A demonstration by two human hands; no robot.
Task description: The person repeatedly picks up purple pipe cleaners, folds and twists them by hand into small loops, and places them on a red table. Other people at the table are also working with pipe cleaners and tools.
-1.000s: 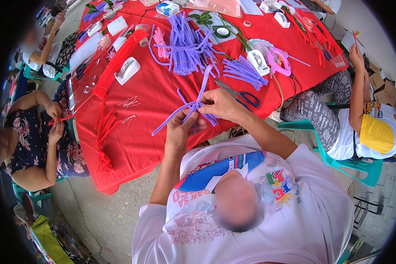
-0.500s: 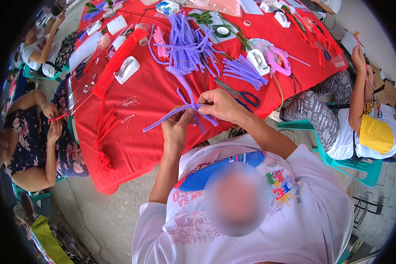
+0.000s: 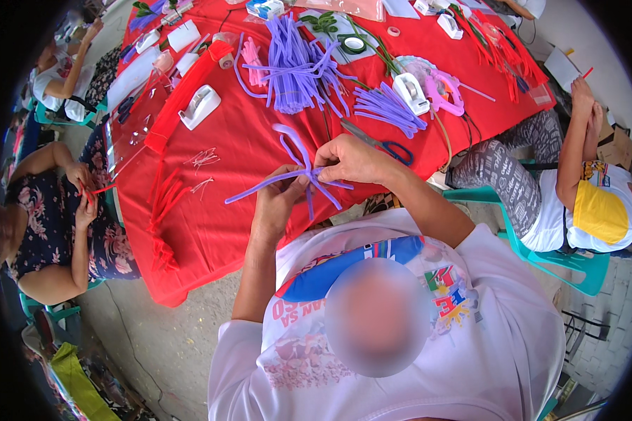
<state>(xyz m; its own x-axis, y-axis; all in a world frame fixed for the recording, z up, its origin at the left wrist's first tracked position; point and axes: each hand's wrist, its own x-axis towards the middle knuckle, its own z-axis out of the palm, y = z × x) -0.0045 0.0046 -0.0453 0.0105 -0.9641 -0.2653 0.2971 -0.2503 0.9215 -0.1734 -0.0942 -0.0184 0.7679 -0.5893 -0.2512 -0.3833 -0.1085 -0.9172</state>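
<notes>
Several purple pipe cleaners cross in a star shape between my two hands, just above the near edge of the table. My left hand pinches them at the crossing between thumb and fingers. On the other side, my right hand grips them close to the same crossing, fingertips bent inward. One strand points out to the left, one bends into a loop at the top, and others hang toward me. Behind my right hand lie scissors with dark blue handles. The fingers partly hide the crossing point.
On the red tablecloth lie a big purple pipe cleaner bundle, a smaller bunch, white tape dispensers, green tape and a pink glue gun. Co-workers sit left and right.
The upper strand, straight and leaning left before, is now bent into a loop. The lower strands have turned slightly. Both hands stay nearly in place, still gripping the crossing.
</notes>
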